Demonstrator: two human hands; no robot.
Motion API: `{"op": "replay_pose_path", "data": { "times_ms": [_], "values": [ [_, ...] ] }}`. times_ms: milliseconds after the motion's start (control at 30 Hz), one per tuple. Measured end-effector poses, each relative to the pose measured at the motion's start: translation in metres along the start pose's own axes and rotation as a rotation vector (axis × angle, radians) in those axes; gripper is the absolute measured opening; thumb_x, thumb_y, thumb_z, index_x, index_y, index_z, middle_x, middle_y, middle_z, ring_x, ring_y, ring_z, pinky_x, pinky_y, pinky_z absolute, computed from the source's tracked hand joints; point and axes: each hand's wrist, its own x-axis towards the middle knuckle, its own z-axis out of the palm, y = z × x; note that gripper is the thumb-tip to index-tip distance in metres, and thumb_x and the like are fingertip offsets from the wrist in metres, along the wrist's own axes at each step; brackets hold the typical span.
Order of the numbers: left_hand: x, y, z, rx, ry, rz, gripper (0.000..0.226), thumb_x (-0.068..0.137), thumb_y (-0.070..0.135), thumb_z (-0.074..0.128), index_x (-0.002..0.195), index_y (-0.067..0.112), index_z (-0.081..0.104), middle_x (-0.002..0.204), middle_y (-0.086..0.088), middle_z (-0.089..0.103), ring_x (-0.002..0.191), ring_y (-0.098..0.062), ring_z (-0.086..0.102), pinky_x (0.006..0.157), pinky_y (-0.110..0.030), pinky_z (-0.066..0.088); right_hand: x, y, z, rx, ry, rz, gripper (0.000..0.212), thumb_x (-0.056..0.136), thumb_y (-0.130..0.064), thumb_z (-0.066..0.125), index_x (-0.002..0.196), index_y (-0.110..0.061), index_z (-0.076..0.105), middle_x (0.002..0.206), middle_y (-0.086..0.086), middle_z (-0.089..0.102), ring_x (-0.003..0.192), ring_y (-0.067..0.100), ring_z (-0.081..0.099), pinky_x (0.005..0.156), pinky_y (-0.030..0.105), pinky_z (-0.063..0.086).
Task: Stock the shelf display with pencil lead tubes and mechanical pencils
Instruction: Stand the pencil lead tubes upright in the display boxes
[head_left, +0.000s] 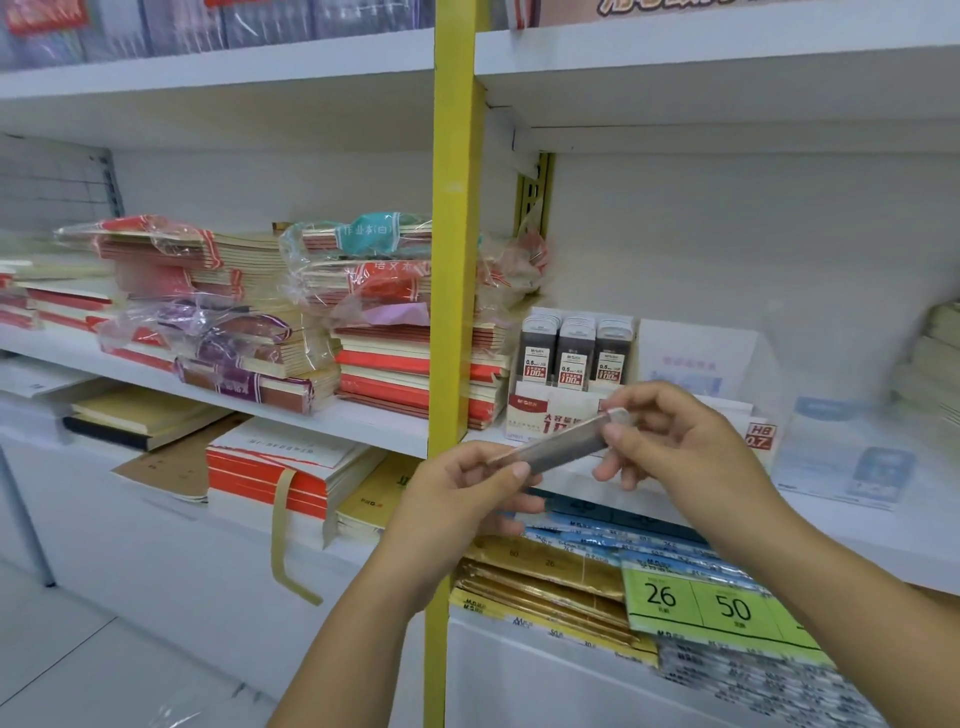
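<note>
Both hands hold one clear grey pencil lead tube (558, 447) in front of the shelf. My left hand (467, 493) pinches its lower left end. My right hand (670, 436) pinches its upper right end near the cap. Behind them on the middle shelf stands a white and red display box (540, 413) with three rows of dark lead tubes (574, 351) labelled 0.5. The part of the display behind my right hand is hidden, except a red HB 0.7 label (761, 435).
A yellow upright post (454, 260) divides the shelves. Wrapped stacks of red and purple notebooks (311, 322) fill the shelf to the left. Blue, gold and green packets (675, 587) lie on the lower shelf below my hands. A blurred white card (696, 358) stands right of the tubes.
</note>
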Motion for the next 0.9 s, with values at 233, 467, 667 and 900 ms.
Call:
{"op": "replay_pose_path", "data": {
  "times_ms": [233, 467, 667, 900],
  "values": [
    [0.001, -0.006, -0.005, -0.231, 0.003, -0.033, 0.045, 0.070, 0.027, 0.081, 0.113, 0.016, 0.073, 0.107, -0.007, 0.077, 0.101, -0.022, 0.074, 0.069, -0.023, 0.060, -0.020, 0.018, -0.006, 0.114, 0.014, 0.115, 0.017, 0.088, -0.010, 0.066, 0.088, -0.026, 0.073, 0.104, -0.010, 0.074, 0.093, 0.009, 0.071, 0.079, 0.023, 0.057],
    [0.003, -0.009, 0.003, -0.016, 0.044, -0.007, 0.030, 0.086, 0.000, 0.074, 0.106, 0.022, 0.072, 0.096, 0.001, 0.079, 0.093, -0.014, 0.075, 0.069, -0.021, 0.059, -0.022, 0.023, -0.003, 0.198, 0.101, 0.139, 0.036, 0.081, -0.001, 0.073, 0.101, -0.030, 0.067, 0.106, -0.010, 0.074, 0.101, 0.002, 0.068, 0.074, 0.014, 0.055],
    [0.009, -0.008, 0.010, 0.050, 0.123, 0.079, 0.029, 0.084, 0.003, 0.077, 0.101, 0.026, 0.073, 0.095, 0.007, 0.078, 0.092, -0.011, 0.074, 0.070, -0.019, 0.058, -0.016, 0.010, -0.004, 0.173, 0.133, 0.109, 0.023, 0.086, -0.008, 0.068, 0.104, -0.021, 0.063, 0.098, -0.004, 0.076, 0.091, 0.014, 0.072, 0.072, 0.027, 0.059],
    [0.027, -0.018, 0.026, 0.715, 0.291, 0.451, 0.055, 0.095, 0.030, 0.065, 0.144, 0.043, 0.043, 0.143, 0.032, 0.034, 0.133, 0.012, 0.025, 0.107, -0.009, 0.019, 0.038, -0.044, -0.031, -0.267, 0.238, -0.339, 0.032, 0.087, -0.010, 0.068, 0.095, -0.039, 0.058, 0.097, -0.012, 0.071, 0.094, 0.003, 0.068, 0.080, 0.019, 0.056]
  ]
}}
